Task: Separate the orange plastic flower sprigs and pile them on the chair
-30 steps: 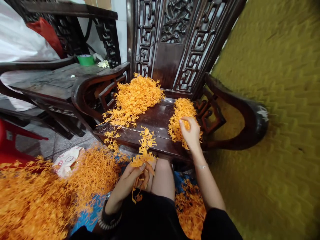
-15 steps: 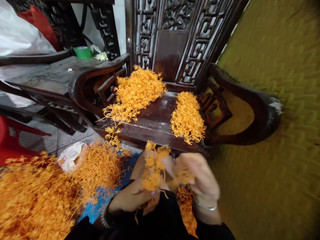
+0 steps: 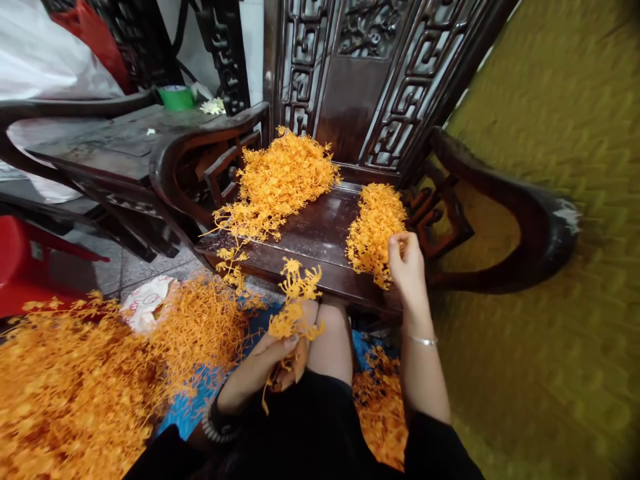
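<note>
Two orange heaps (image 3: 376, 227) on a dark chair (image 3: 320, 233), red stool (image 3: 17, 267) leftward, left grip (image 3: 280, 355) around a sprig (image 3: 286, 324), right grip (image 3: 408, 263) unclear.

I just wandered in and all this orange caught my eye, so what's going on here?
A seated person is handling orange flower-like sprigs. The left hand holds a sprig over the lap, while the right hand is at the edge of the smaller orange pile on a dark wooden chair; whether it grips anything is unclear. A larger orange pile sits on the same seat, and more orange stems are heaped low beside the person.
</note>
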The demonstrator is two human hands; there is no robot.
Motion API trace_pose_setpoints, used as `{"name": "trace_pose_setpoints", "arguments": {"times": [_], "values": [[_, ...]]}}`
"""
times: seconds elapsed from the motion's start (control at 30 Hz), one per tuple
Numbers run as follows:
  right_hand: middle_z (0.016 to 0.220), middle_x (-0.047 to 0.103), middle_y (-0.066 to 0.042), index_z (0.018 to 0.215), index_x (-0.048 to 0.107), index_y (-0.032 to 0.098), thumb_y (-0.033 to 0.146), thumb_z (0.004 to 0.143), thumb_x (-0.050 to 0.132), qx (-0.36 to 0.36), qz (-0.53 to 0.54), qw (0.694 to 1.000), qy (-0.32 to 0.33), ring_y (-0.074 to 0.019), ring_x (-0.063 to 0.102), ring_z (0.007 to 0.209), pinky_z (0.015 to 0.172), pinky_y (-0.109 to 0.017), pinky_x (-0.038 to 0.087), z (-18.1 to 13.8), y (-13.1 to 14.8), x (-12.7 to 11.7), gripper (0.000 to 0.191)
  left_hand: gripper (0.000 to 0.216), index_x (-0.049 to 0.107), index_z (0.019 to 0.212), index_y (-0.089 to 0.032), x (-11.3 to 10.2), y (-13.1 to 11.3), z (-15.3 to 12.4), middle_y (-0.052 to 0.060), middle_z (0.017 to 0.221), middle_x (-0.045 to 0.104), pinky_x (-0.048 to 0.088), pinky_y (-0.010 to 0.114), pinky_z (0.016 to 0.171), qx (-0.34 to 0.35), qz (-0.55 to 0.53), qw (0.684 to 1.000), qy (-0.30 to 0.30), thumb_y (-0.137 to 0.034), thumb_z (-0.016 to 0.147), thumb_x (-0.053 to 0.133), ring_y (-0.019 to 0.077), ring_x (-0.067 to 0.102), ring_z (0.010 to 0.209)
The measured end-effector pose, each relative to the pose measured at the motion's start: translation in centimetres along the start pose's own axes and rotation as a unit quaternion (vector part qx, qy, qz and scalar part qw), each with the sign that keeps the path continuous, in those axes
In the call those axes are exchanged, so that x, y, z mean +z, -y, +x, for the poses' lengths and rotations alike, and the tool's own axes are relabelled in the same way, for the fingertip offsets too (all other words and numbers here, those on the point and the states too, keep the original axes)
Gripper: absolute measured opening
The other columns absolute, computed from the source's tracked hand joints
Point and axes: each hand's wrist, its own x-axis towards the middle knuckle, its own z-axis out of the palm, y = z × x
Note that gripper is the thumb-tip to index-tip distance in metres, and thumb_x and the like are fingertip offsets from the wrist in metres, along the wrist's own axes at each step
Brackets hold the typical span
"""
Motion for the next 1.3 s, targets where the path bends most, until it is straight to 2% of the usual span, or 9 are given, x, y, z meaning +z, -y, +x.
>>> {"name": "trace_pose_setpoints", "arguments": {"times": [0.13,0.27,0.33,0.4,0.5,0.77,1.0,1.17,1.3], "values": [[0.111,0.058,-0.022,0.091,0.06,0.012,0.023,0.077,0.054,0.023,-0.194,0.98,-0.029,-0.0381,0.047,0.111,0.096,-0.059,0.031,4.5,-2.2,1.0,0.019,0.057,0.049,0.05,-0.015,0.2,-0.3,0.1,-0.003,0.042,0.032,0.017,0.024,0.042,0.019,-0.009,1.0,0.006,-0.058,0.086,0.047,0.0069,0.028,0.038],[0.116,0.059,-0.018,0.091,0.063,0.014,0.031,0.081,0.058,-0.059,-0.087,0.993,-0.047,-0.0326,0.049,0.116,0.102,-0.051,0.033,1.9,0.2,1.6,0.021,0.056,0.048,0.05,-0.015,0.3,-0.1,0.5,-0.003,0.042,0.032,0.016,0.024,0.043,0.036,-0.015,0.999,0.002,-0.057,0.088,0.044,0.0066,0.027,0.038],[0.096,0.066,-0.012,0.087,0.063,0.017,0.041,0.088,0.052,-0.114,0.088,0.986,0.083,-0.0243,0.059,0.097,0.092,-0.041,0.044,-1.6,2.4,1.4,0.027,0.055,0.048,0.051,-0.015,0.3,0.0,0.8,-0.003,0.042,0.033,0.016,0.024,0.042,0.047,-0.021,0.999,0.003,-0.057,0.087,0.045,0.0066,0.026,0.038],[0.082,0.067,-0.007,0.081,0.063,0.017,0.054,0.089,0.049,-0.158,0.216,0.901,0.343,-0.0194,0.062,0.079,0.076,-0.032,0.049,-5.3,4.6,0.8,0.04,0.055,0.049,0.052,-0.015,0.4,0.1,1.2,-0.002,0.043,0.035,0.017,0.024,0.042,0.055,-0.019,0.998,0.005,-0.057,0.087,0.046,0.0067,0.027,0.038],[0.067,0.06,-0.001,0.078,0.062,0.017,0.055,0.087,0.054,-0.183,0.246,0.838,0.451,-0.0129,0.053,0.062,0.059,-0.024,0.042,-9.1,7.0,-0.5,0.04,0.055,0.05,0.052,-0.015,0.4,0.3,1.2,-0.001,0.044,0.039,0.023,0.024,0.047,0.056,0.007,0.998,-0.012,-0.056,0.088,0.046,0.008,0.033,0.042],[0.043,0.042,0.003,0.051,0.047,0.02,0.037,0.093,0.05,-0.154,0.325,0.908,0.214,-0.0084,0.035,0.038,0.044,-0.026,0.029,-11.1,9.7,-4.4,0.046,0.055,0.045,0.057,-0.019,-0.2,1.0,-0.7,0.0,0.049,0.04,0.02,0.028,0.045,-0.052,0.044,0.988,0.137,-0.068,0.081,0.051,0.0099,0.03,0.044],[0.043,0.036,0.003,0.049,0.04,0.021,0.034,0.095,0.048,-0.088,0.378,0.917,0.091,-0.0101,0.035,0.039,0.044,-0.028,0.028,-10.9,10.9,-3.2,0.048,0.052,0.04,0.058,-0.019,0.8,-0.4,0.1,-0.005,0.046,0.03,0.015,0.025,0.042,-0.016,-0.003,0.992,0.128,-0.065,0.082,0.048,0.0074,0.022,0.04],[0.052,0.027,0.005,0.058,0.039,0.023,0.04,0.096,0.044,-0.1,0.361,0.9,-0.222,-0.0116,0.025,0.043,0.05,-0.028,0.03,-5.3,8.7,-5.5,0.042,0.051,0.039,0.051,-0.018,-1.0,1.3,-0.4,-0.004,0.044,0.032,0.019,0.025,0.046,-0.028,0.013,0.998,0.06,-0.054,0.087,0.046,0.0077,0.026,0.042],[0.065,0.053,-0.004,0.068,0.054,0.02,0.037,0.092,0.045,-0.178,-0.041,0.983,-0.008,-0.0189,0.049,0.064,0.069,-0.036,0.039,-1.7,4.8,-4.2,0.031,0.052,0.047,0.055,-0.016,-1.8,1.7,-0.8,-0.003,0.048,0.035,0.02,0.025,0.048,-0.03,0.034,0.999,-0.009,-0.055,0.088,0.046,0.0084,0.031,0.045]]}}
